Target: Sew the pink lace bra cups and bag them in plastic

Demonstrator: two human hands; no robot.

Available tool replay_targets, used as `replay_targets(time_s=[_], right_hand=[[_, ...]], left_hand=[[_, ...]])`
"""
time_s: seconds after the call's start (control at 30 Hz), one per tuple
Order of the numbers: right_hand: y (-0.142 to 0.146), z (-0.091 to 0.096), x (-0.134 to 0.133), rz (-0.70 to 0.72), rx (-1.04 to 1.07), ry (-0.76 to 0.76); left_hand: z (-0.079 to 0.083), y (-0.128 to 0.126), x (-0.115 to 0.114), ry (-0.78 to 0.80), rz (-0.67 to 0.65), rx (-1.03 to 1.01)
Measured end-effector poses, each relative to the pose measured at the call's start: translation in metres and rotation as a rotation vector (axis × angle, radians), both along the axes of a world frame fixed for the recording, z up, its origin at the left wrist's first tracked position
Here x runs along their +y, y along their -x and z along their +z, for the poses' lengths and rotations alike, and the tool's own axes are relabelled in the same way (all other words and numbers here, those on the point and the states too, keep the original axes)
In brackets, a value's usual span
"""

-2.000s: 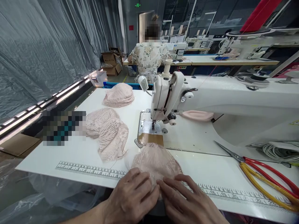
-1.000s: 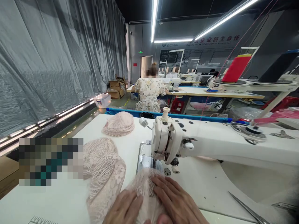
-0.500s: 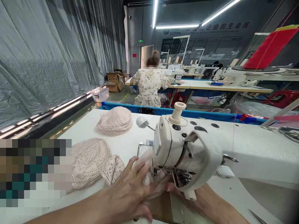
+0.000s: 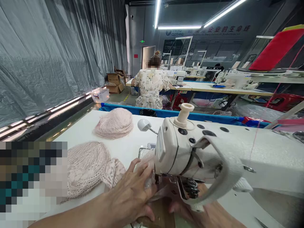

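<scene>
My left hand (image 4: pixel 131 194) lies flat with fingers spread on a pale pink lace piece (image 4: pixel 147 164), pressing it down just left of the needle of the white sewing machine (image 4: pixel 201 158). My right hand (image 4: pixel 209 215) sits under the machine head at the lower right; the head hides most of its fingers, and it seems to rest on the same lace.
Two heaps of pink lace pieces (image 4: pixel 87 166) (image 4: pixel 115 123) lie on the white table (image 4: pixel 78 133) to the left. A person in a floral dress (image 4: pixel 152 88) works at a far table, back turned. Grey plastic sheeting (image 4: pixel 47 57) hangs along the left.
Both hands have slid the lace piece from the table's front edge up under the machine head. My view has moved close over the machine, and little differs from half a second ago.
</scene>
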State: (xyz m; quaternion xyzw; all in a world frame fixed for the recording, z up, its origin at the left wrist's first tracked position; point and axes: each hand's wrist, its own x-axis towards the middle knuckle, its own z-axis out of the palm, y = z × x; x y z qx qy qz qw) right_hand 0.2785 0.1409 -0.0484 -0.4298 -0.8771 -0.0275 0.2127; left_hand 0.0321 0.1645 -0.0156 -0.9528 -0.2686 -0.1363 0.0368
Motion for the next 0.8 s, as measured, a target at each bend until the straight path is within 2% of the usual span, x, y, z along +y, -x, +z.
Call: replay_targets(time_s=[0.1, 0.2, 0.33, 0.6, 0.7, 0.8], right_hand=[[0.003, 0.021, -0.015, 0.079, -0.039, 0.099], [0.003, 0.028, -0.022, 0.070, -0.042, 0.112], [0.005, 0.021, -0.022, 0.064, -0.015, -0.031], [0.008, -0.001, -0.019, 0.044, 0.076, -0.132], [0.009, -0.001, -0.020, 0.084, 0.052, -0.127], [0.008, 0.006, -0.024, 0.102, -0.024, -0.116]], left_hand=[[-0.010, -0.003, -0.003, -0.011, -0.027, -0.036], [-0.021, -0.004, -0.003, -0.032, -0.119, -0.079], [-0.029, -0.002, -0.003, -0.152, -0.158, -0.147], [-0.029, -0.005, -0.011, -0.292, -0.126, -0.243], [-0.029, -0.006, -0.012, -0.319, -0.096, -0.230], [-0.028, -0.006, -0.013, -0.349, -0.073, -0.215]])
